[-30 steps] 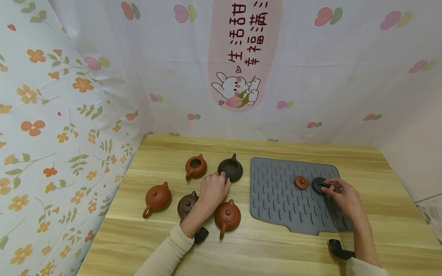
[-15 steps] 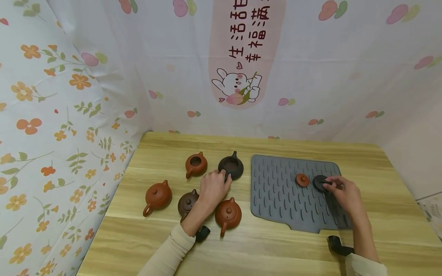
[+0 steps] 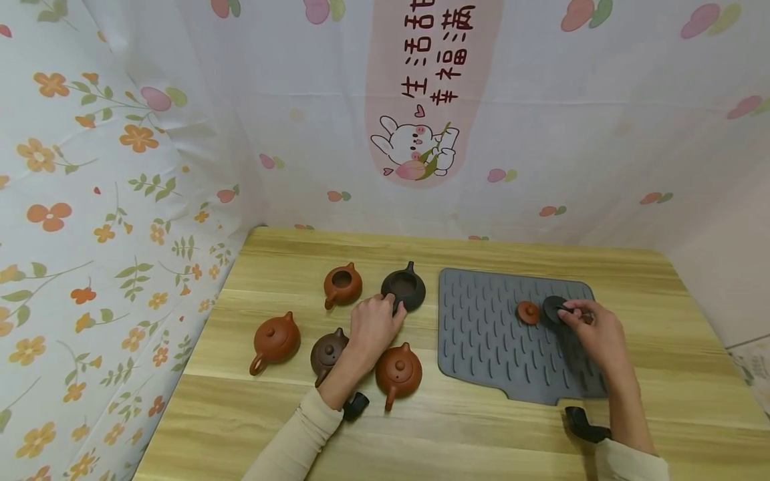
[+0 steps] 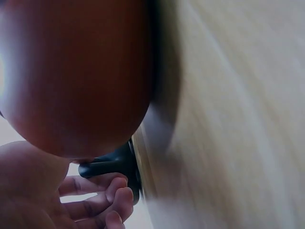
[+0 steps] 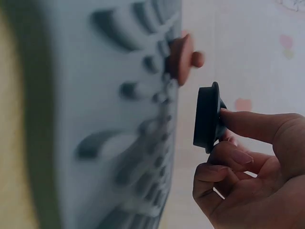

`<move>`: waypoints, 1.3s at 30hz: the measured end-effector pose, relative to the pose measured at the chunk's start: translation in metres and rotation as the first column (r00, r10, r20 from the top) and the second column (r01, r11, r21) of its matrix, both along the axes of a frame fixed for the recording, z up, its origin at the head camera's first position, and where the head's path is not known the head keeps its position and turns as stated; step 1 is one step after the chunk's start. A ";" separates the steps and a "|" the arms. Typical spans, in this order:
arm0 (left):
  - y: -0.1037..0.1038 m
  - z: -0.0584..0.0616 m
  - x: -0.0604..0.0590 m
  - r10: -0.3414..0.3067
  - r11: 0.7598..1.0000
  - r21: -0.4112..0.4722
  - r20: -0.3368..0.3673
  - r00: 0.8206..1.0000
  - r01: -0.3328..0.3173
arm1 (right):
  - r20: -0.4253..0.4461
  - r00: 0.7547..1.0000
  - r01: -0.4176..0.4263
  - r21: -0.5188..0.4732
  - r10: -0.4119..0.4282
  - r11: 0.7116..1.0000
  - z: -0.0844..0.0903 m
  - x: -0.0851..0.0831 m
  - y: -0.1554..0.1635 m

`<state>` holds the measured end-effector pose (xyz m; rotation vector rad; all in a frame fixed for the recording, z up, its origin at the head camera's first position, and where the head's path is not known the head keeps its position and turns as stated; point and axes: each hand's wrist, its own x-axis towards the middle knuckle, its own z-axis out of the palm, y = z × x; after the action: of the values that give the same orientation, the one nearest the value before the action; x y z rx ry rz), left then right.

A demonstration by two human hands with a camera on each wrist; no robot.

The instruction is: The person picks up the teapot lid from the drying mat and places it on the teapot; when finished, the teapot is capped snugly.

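Gripping the black teapot's (image 3: 404,290) handle, spout pointing away; right hand (image 3: 592,332) pinches black lid (image 3: 554,310).

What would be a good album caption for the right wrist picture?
Right hand pinches a black lid by its knob, lifted just off the grey ridged mat, beside a small brown lid.

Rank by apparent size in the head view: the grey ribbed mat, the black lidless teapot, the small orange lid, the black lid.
1. Grey ribbed rubber mat, by far the largest.
2. Black lidless clay teapot.
3. Black round lid, pinched by the right hand, partly hidden.
4. Small orange clay lid, nearly alike; unsure.
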<state>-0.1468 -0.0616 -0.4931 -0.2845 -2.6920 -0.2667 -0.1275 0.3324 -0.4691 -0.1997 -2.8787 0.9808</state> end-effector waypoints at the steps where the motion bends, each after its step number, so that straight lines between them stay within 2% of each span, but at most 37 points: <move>1: 0.000 0.000 0.000 0.002 1.000 0.002 0.000 1.000 -0.002 | 0.002 1.000 -0.009 -0.009 0.009 1.000 0.003 0.000 -0.003; 7: 0.001 0.003 0.001 0.005 1.000 0.012 0.007 1.000 -0.005 | 0.004 0.997 -0.071 -0.040 0.071 0.997 0.018 -0.003 -0.022; 13: 0.002 0.004 0.002 0.008 1.000 0.014 0.023 1.000 -0.008 | -0.027 0.993 -0.120 -0.033 0.119 0.992 0.024 -0.010 -0.043; 17: 0.001 0.005 0.003 0.005 1.000 0.014 0.018 1.000 -0.005 | -0.001 0.990 -0.143 -0.052 0.143 0.988 0.028 -0.017 -0.060; 21: 0.001 0.005 0.003 0.001 1.000 0.013 0.009 1.000 -0.001 | 0.029 0.988 -0.148 -0.068 0.150 0.987 0.030 -0.023 -0.074; 39: 0.002 0.006 0.005 0.000 1.000 0.023 -0.012 1.000 0.000 | 0.025 0.970 -0.240 -0.093 0.243 0.966 0.030 -0.038 -0.117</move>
<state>-0.1417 -0.0597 -0.4871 -0.2787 -2.6752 -0.2946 -0.1654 0.2157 -0.4394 0.1338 -2.9446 1.1575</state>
